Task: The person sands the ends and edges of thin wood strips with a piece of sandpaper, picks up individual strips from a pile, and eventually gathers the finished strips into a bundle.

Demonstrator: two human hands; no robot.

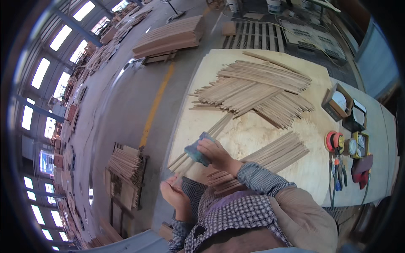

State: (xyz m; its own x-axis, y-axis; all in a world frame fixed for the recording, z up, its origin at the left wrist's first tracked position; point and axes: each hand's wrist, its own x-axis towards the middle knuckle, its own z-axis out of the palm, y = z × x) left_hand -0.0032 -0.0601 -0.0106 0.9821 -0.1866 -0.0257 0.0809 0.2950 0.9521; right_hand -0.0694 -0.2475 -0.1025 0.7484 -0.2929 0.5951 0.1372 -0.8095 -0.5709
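Observation:
My right hand (215, 153) grips a worn blue-green pad (194, 151), perhaps a sanding pad, pressed over a few thin wooden strips (223, 125). These strips slant across the left edge of the plywood-topped table (227, 139). Near their lower ends, my left hand (174, 191) is closed on the end of one strip, its fingertips slightly blurred. Part of the strips is covered by the pad. Just right of my hands, partly under my right forearm, lies a bundle of similar strips (275, 151).
Crossed stacks of strips (250, 88) cover the table's far part. At right are boxes of round discs (340, 101), an orange power sander (331, 140), pliers (343, 170) and a dark red tool (360, 170). A strip-laden stand (125, 164) and stacked boards (171, 34) occupy the floor.

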